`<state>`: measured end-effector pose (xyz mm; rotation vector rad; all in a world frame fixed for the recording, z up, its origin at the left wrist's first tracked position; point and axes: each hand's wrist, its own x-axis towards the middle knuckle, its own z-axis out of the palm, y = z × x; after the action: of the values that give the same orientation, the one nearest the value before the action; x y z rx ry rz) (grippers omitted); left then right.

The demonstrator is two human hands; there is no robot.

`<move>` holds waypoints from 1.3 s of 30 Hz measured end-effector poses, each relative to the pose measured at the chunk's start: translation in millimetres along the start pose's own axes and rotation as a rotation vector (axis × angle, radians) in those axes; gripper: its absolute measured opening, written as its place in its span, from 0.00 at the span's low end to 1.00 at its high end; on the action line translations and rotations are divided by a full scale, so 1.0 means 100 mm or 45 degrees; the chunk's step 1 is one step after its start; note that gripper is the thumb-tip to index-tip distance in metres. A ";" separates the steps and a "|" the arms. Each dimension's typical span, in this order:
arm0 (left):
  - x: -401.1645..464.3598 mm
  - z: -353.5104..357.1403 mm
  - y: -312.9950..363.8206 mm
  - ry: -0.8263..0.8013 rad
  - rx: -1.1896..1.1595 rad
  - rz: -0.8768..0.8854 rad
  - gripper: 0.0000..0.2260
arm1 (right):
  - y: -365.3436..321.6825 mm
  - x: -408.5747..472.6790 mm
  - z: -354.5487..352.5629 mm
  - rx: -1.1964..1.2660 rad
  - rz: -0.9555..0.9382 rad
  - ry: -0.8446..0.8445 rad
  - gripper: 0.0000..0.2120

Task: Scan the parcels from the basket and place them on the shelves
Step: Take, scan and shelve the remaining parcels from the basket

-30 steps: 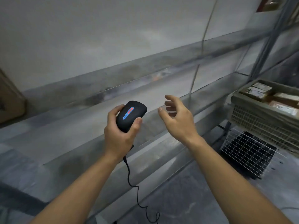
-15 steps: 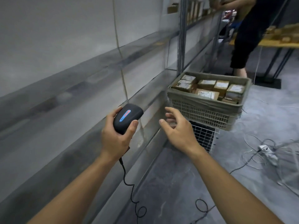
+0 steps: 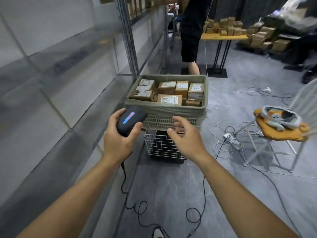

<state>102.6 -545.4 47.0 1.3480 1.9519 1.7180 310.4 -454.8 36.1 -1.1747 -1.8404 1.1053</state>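
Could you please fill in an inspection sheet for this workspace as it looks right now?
Surface: grey floor; bare grey shelves along the left.
Job's things: basket full of brown labelled parcels, standing on a white wire crate; black scanner with a lit strip.
Clutter: orange-seated chair on the right carrying a grey bundle; power strip on the floor.
Grippers: left hand grips the scanner; right hand open, near the basket front, holding nothing.
Cables: black scanner cable coiled on the floor; white leads around the chair.
Surroundings: another person standing behind the basket; yellow table stacked with boxes.
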 end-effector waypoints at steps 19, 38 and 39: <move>2.00 1.17 -0.76 -0.249 -0.133 -0.038 0.23 | 0.33 1.83 -0.01 -0.065 0.254 0.148 0.23; 3.18 2.05 -1.30 -0.189 -0.006 -0.187 0.27 | 1.05 3.83 -0.08 -0.178 0.304 -0.130 0.24; 3.24 2.06 -1.36 -0.185 -0.016 -0.184 0.28 | 1.07 3.92 -0.05 -0.204 0.297 -0.143 0.25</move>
<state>-4.8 -155.9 -5.3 1.2560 1.9049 1.5203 211.1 -64.6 -20.7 -1.4777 -1.9435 1.1892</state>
